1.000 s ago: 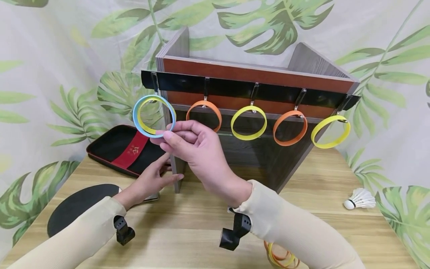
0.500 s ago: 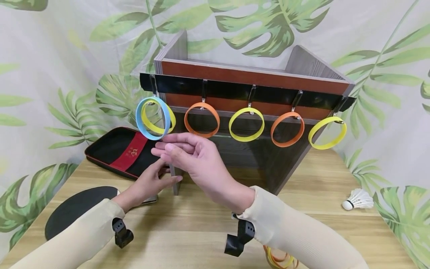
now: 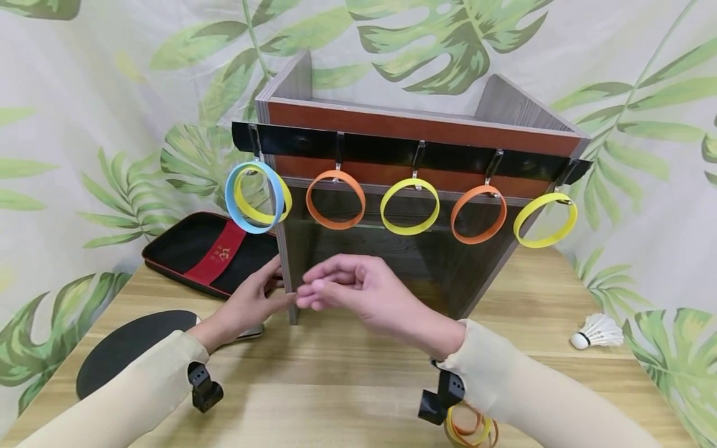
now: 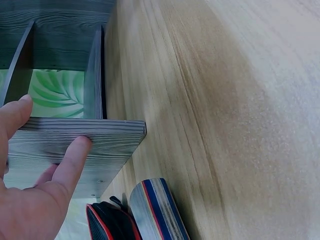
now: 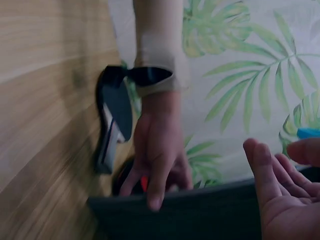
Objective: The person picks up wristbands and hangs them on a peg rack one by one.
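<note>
My left hand (image 3: 246, 305) holds the front edge of the grey wooden stand's left side panel (image 4: 80, 129), thumb on one face and fingers on the other. Below the hooks, my right hand (image 3: 370, 289) hovers, its fingers loosely bent around nothing. A blue silicone wristband (image 3: 231, 198) and a yellow wristband (image 3: 288, 198) hang together on the leftmost hook of the black strip (image 3: 381, 146). Along the other hooks hang an orange wristband (image 3: 310, 208), a yellow wristband (image 3: 384, 208), another orange wristband (image 3: 454, 218) and a yellow wristband (image 3: 518, 224).
More wristbands (image 3: 469, 435) lie in a pile by my right forearm. A black paddle (image 3: 129, 348) rests on the wooden table (image 3: 336, 398) at left, with a black and red zip case (image 3: 179, 246) behind it. At right lies a shuttlecock (image 3: 596, 331).
My right hand has let go of the blue wristband, which stays hanging in front of the yellow one, and has moved down and right. The left hand keeps its place.
</note>
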A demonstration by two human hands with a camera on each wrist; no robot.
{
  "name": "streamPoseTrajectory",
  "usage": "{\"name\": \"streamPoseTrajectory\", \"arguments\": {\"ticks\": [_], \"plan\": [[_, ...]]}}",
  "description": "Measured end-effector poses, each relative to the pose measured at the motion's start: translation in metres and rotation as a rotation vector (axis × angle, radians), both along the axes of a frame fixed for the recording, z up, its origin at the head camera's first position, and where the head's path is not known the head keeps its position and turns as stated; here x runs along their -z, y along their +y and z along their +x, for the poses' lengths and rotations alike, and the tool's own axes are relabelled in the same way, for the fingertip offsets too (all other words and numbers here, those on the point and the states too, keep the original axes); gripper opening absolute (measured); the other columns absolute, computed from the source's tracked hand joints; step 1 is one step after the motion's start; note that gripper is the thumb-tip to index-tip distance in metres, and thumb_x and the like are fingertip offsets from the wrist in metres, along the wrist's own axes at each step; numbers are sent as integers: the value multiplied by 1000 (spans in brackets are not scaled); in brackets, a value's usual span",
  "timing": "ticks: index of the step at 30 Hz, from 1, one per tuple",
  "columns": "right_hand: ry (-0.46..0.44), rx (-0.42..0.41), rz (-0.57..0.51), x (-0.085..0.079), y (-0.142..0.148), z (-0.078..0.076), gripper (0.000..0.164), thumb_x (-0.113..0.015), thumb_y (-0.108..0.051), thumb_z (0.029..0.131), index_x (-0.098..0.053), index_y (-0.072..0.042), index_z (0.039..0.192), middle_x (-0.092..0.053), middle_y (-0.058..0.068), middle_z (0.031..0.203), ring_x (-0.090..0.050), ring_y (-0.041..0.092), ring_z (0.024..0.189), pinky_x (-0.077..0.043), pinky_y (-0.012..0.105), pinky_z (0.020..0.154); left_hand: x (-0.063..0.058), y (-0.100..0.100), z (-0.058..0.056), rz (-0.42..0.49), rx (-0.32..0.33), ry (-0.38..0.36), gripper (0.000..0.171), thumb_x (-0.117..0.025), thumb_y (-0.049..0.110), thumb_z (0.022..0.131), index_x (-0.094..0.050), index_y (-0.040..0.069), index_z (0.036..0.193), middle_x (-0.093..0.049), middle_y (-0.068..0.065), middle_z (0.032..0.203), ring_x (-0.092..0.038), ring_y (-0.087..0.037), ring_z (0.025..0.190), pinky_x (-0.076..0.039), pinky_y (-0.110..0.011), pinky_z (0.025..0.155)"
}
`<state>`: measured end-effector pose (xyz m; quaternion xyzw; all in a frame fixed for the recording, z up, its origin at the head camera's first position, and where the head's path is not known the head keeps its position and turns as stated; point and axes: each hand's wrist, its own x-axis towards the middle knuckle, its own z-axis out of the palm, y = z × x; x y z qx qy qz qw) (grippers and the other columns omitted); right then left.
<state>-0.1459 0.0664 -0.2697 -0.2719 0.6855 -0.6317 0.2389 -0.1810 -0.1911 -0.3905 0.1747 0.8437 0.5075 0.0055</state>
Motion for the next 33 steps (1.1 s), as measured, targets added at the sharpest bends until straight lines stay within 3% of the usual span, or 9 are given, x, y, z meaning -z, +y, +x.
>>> {"name": "streamPoseTrajectory", "arguments": {"ticks": [4, 9, 13, 17, 27, 33], "plan": [[32, 2, 77, 14, 24, -5, 22, -61, -5, 105, -66, 9, 122, -76, 28, 116, -79, 25, 103, -63, 38, 93, 0, 2, 0, 7, -4, -16, 83, -75, 18, 98, -27, 21, 167, -61, -21, 144, -63, -38, 130, -50, -61, 109], [49, -15, 141, 31, 58, -9, 22, -61, -5, 104, -66, 11, 118, -76, 30, 113, -78, 39, 104, -64, 37, 88, -2, 2, 4, -6, -10, -39, 85, -73, 19, 99, -24, 23, 168, -60, -21, 146, -61, -40, 130, -53, -56, 107], [82, -24, 190, 41, 85, -11, 22, -63, -7, 104, -67, 10, 117, -75, 31, 110, -80, 26, 97, -64, 32, 84, -1, 1, 4, -7, -12, -52, 84, -73, 19, 99, -23, 23, 168, -58, -21, 148, -61, -39, 130, -54, -52, 106], [106, -28, 225, 52, 114, -10, 24, -63, -8, 104, -66, 13, 115, -74, 34, 106, -79, 14, 90, -64, 31, 81, -2, 2, 2, -3, -2, -34, 84, -73, 19, 99, -24, 22, 168, -59, -21, 148, -62, -39, 129, -53, -56, 107], [91, -63, 386, 85, 171, 3, 21, -65, -11, 103, -67, 9, 108, -75, 23, 94, -73, 7, 81, -63, 30, 74, -1, 1, 1, 6, 1, -41, 86, -74, 17, 99, -23, 22, 168, -57, -22, 150, -60, -42, 132, -51, -60, 108], [127, -99, 439, 101, 195, 11, 11, -65, -8, 100, -69, 3, 102, -73, 17, 87, -64, -1, 76, -57, 22, 67, -3, 1, 2, 5, 4, -40, 86, -73, 16, 99, -22, 21, 168, -56, -23, 149, -59, -42, 132, -51, -59, 108]]}}
